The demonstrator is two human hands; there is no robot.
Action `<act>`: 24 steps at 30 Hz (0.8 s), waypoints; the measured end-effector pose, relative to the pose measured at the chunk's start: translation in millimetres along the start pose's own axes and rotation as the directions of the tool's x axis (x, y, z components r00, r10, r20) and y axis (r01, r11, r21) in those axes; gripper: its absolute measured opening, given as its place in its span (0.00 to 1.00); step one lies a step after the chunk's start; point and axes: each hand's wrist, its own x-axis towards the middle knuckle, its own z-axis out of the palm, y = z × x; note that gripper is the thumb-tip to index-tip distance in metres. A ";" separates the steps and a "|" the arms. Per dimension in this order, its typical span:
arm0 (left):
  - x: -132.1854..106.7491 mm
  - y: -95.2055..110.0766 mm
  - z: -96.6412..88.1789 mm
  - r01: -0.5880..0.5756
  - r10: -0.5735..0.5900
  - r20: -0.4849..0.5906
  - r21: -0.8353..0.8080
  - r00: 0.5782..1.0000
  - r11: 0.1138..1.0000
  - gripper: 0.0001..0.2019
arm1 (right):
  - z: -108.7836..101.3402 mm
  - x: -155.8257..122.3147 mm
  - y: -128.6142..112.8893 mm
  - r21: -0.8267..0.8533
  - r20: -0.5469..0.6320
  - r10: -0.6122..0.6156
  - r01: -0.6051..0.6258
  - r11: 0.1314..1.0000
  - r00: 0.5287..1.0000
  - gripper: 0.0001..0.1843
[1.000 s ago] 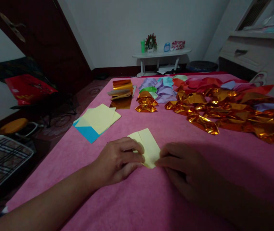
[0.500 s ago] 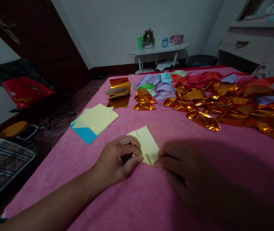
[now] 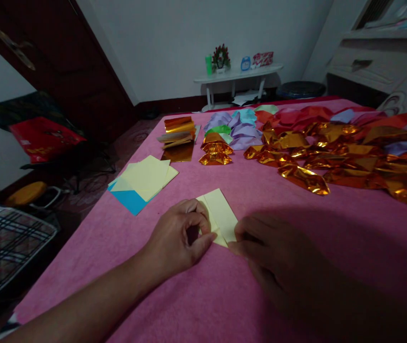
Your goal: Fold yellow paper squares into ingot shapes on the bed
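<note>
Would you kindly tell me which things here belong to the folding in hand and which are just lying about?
In hand: yellow paper, pinched by the left hand, touched by the right hand.
Lying about: loose sheets, foil stack, gold foil shapes, purple shapes, side table.

my room is dim: pale wall (image 3: 167, 43) across the top, dark red door (image 3: 56, 62) upper left, small white table (image 3: 239, 74) top centre, white cabinet (image 3: 374, 62) upper right.
</note>
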 end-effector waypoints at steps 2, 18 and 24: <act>0.7 1.0 0.1 0.009 -0.009 0.003 0.007 1.000 1.000 0.06 | 0.9 0.2 0.2 -0.012 0.003 0.008 -0.008 1.000 1.000 0.11; 2.4 -0.9 -4.7 -0.013 0.017 0.016 -0.201 1.000 0.980 0.09 | -3.1 1.5 0.1 -0.098 0.042 -0.079 0.082 0.992 0.996 0.13; 1.7 0.8 -3.7 0.029 -0.028 0.005 -0.220 1.000 0.975 0.08 | -3.1 1.5 3.2 -0.121 0.047 -0.111 0.116 0.986 0.993 0.14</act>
